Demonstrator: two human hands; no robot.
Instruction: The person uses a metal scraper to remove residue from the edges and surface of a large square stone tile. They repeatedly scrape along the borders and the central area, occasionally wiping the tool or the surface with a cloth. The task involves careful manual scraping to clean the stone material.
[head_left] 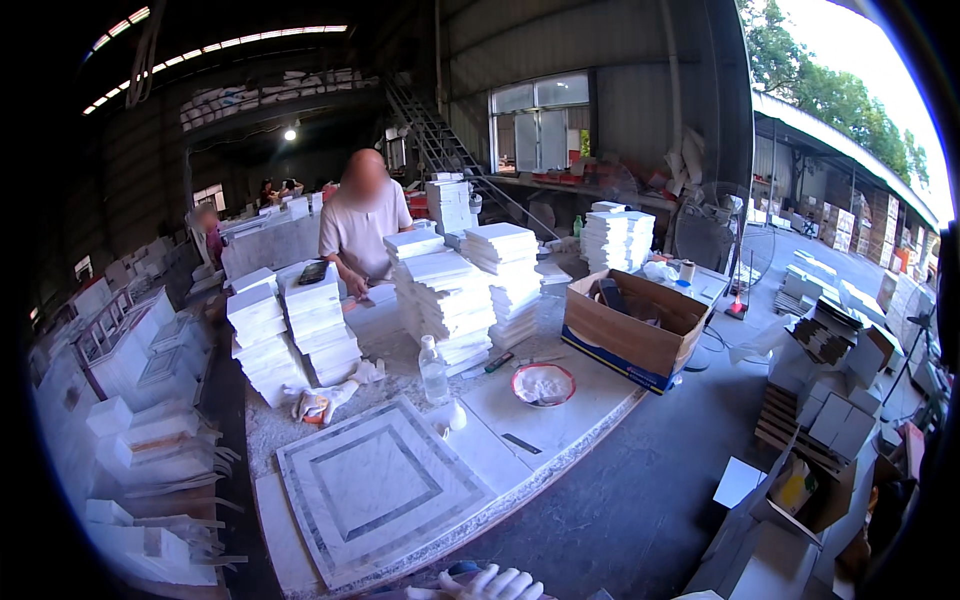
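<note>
At the lower edge, a white-gloved hand, by its finger order my right hand (497, 584), shows its fingers slightly apart, with nothing visible in them. A pale patch just left of it may be part of my left hand; too little shows to tell. Nearest to my hands lies a pale stone panel (375, 485) with grey inlaid square borders, on the worktable (560, 430). Behind the panel stand a clear plastic bottle (433, 372) and a small white squeeze bottle (457, 416). A red-rimmed bowl (543, 385) holds white material. Crumpled gloves (322, 400) rest beside the panel's far corner.
Tall stacks of white tiles (445, 305) and more stacks (262, 335) fill the table's far side. An open cardboard box (635, 330) sits at its right edge. Across the table stands a person (365, 225). Cartons and a pallet (800, 430) occupy the floor at right.
</note>
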